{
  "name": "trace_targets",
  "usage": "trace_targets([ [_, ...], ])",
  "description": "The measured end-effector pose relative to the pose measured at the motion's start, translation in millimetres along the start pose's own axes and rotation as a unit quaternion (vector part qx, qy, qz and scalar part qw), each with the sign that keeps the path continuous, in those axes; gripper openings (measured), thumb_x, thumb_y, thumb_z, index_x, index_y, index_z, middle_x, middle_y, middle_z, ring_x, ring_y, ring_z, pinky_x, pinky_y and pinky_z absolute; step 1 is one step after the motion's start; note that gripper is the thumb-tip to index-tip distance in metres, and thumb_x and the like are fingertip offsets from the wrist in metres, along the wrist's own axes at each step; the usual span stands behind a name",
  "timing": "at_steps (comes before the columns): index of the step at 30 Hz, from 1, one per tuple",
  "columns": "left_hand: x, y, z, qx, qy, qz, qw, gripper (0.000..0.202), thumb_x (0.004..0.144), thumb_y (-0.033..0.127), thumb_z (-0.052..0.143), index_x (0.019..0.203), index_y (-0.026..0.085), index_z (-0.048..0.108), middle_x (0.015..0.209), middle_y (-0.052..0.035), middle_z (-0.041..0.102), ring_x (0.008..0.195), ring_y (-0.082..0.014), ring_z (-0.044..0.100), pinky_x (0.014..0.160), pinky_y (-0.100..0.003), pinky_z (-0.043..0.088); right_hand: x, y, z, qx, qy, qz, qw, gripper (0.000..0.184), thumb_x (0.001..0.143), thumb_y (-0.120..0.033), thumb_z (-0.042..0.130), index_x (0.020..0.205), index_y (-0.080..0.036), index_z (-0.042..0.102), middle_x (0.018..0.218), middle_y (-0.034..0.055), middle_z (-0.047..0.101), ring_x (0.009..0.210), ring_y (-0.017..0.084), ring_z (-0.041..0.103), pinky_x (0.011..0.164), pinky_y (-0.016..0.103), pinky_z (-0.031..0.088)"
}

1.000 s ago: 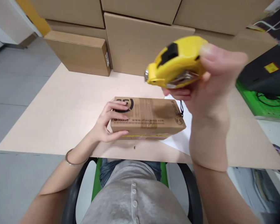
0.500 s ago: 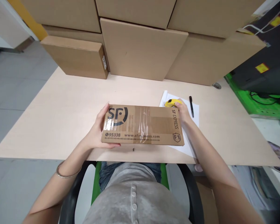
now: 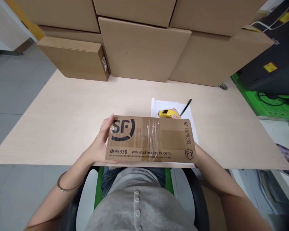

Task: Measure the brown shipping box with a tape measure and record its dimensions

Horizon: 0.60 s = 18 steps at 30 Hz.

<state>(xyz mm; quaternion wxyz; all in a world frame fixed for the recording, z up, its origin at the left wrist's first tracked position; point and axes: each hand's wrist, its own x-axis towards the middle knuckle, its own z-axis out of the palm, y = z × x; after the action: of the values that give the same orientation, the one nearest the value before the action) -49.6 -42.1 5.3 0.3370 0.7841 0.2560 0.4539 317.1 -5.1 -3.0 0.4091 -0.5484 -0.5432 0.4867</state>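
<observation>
A brown cardboard box (image 3: 149,138) with SF EXPRESS print and clear tape is held up over the front of the table. My left hand (image 3: 103,136) is closed around its left end, thumb at the upper corner and fingers underneath. Behind the box, my right hand (image 3: 175,113) is mostly hidden; its visible fingers grip a yellow utility knife (image 3: 166,113). Whether a blade sticks out of the knife I cannot make out. Beneath lies a white sheet of paper (image 3: 156,104), partly covered by the box. A black pen (image 3: 186,107) slants near the right hand.
Large cardboard boxes (image 3: 144,48) stand stacked along the back of the pale table (image 3: 50,118). A smaller flat box (image 3: 73,62) leans at the back left. To the right are dark equipment (image 3: 262,67) and a green surface (image 3: 252,99).
The box has come nearer to my body and slightly right. My right hand has moved left behind it with the utility knife. The paper has shifted left, and the pen has moved left and turned.
</observation>
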Motion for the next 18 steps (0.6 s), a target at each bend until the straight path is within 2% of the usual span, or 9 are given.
trace_targets([
  [3, 3, -5, 2.3, 0.0, -0.016, 0.016, 1.0, 0.15, 0.049, 0.05, 0.106, 0.172, 0.043, 0.02, 0.161, -0.0112, 0.042, 0.146, -0.0412, 0.048, 0.122, -0.057, 0.047, 7, -4, 4, 0.045, 0.049, 0.003, 0.998, 0.052, 0.078, -0.081, 0.055, 0.088, -0.03, 0.055, 0.074, 0.0015, 0.059, 0.072, 0.025, 0.064, 0.063, 0.037, 0.048],
  [5, 3, -9, 1.9, -0.001, -0.02, 0.006, 1.0, 0.151, 0.049, 0.048, 0.107, 0.172, 0.042, 0.02, 0.163, -0.0116, 0.04, 0.147, -0.0421, 0.048, 0.123, -0.058, 0.047, 13, -15, -2, 0.067, 0.068, 0.004, 0.995, 0.055, 0.076, -0.084, 0.05, 0.085, -0.03, 0.056, 0.065, -0.0003, 0.052, 0.062, 0.024, 0.059, 0.06, 0.038, 0.049],
  [8, 0, -13, 2.3, -0.008, -0.03, -0.022, 0.999, 0.15, 0.047, 0.048, 0.108, 0.171, 0.043, 0.024, 0.166, -0.0125, 0.037, 0.151, -0.0454, 0.044, 0.126, -0.061, 0.043, 11, -51, -17, 0.084, 0.097, -0.026, 0.991, 0.048, 0.08, -0.076, 0.058, 0.086, -0.028, 0.063, 0.062, -0.0019, 0.052, 0.048, 0.016, 0.041, 0.053, 0.034, 0.045],
  [10, 0, -13, 5.4, -0.051, -0.025, -0.034, 0.998, 0.144, 0.052, 0.064, 0.102, 0.171, 0.042, 0.025, 0.169, -0.0132, 0.036, 0.154, -0.0471, 0.041, 0.128, -0.063, 0.041, 2, -84, -21, 0.073, 0.093, -0.067, 0.991, 0.044, 0.085, -0.068, 0.063, 0.093, -0.025, 0.068, 0.068, 0.0005, 0.061, 0.047, 0.013, 0.035, 0.045, 0.031, 0.034],
  [12, 3, -13, 10.6, -0.127, 0.025, -0.043, 0.991, 0.128, 0.066, 0.087, 0.081, 0.171, 0.042, 0.024, 0.171, -0.0122, 0.036, 0.157, -0.0461, 0.039, 0.13, -0.064, 0.037, -10, -118, -15, 0.045, 0.052, -0.096, 0.993, 0.04, 0.088, -0.062, 0.067, 0.099, -0.023, 0.067, 0.071, 0.0016, 0.065, 0.048, 0.013, 0.038, 0.041, 0.03, 0.026],
  [13, 6, -12, 13.2, -0.162, 0.061, -0.046, 0.984, 0.118, 0.074, 0.093, 0.067, 0.171, 0.042, 0.025, 0.172, -0.0107, 0.037, 0.159, -0.0449, 0.038, 0.132, -0.065, 0.034, -17, -134, -8, 0.031, 0.019, -0.102, 0.994, 0.039, 0.09, -0.061, 0.067, 0.1, -0.023, 0.065, 0.073, 0.0014, 0.067, 0.048, 0.012, 0.039, 0.041, 0.029, 0.024],
  [14, 10, -11, 15.7, -0.183, 0.09, -0.049, 0.978, 0.11, 0.079, 0.094, 0.061, 0.17, 0.044, 0.026, 0.173, -0.0088, 0.037, 0.161, -0.0436, 0.036, 0.134, -0.065, 0.03, -22, -147, 3, 0.015, -0.021, -0.105, 0.994, 0.04, 0.093, -0.062, 0.066, 0.1, -0.024, 0.063, 0.075, 0.0003, 0.067, 0.048, 0.011, 0.038, 0.041, 0.029, 0.024],
  [15, 15, -9, 17.7, -0.192, 0.101, -0.052, 0.975, 0.107, 0.08, 0.09, 0.064, 0.169, 0.045, 0.028, 0.174, -0.0075, 0.037, 0.162, -0.0431, 0.035, 0.135, -0.065, 0.027, -27, -159, 14, -0.006, -0.067, -0.099, 0.993, 0.038, 0.096, -0.062, 0.064, 0.102, -0.025, 0.061, 0.077, -0.0008, 0.066, 0.048, 0.011, 0.039, 0.043, 0.028, 0.024],
  [18, 28, 1, 21.2, -0.209, 0.072, -0.101, 0.97, 0.104, 0.083, 0.069, 0.08, 0.169, 0.044, 0.028, 0.175, -0.0071, 0.038, 0.164, -0.0416, 0.034, 0.135, -0.063, 0.028, -32, -181, 52, -0.1, -0.206, -0.081, 0.97, 0.033, 0.102, -0.06, 0.061, 0.104, -0.027, 0.058, 0.086, -0.0012, 0.068, 0.063, 0.014, 0.052, 0.056, 0.029, 0.037],
])
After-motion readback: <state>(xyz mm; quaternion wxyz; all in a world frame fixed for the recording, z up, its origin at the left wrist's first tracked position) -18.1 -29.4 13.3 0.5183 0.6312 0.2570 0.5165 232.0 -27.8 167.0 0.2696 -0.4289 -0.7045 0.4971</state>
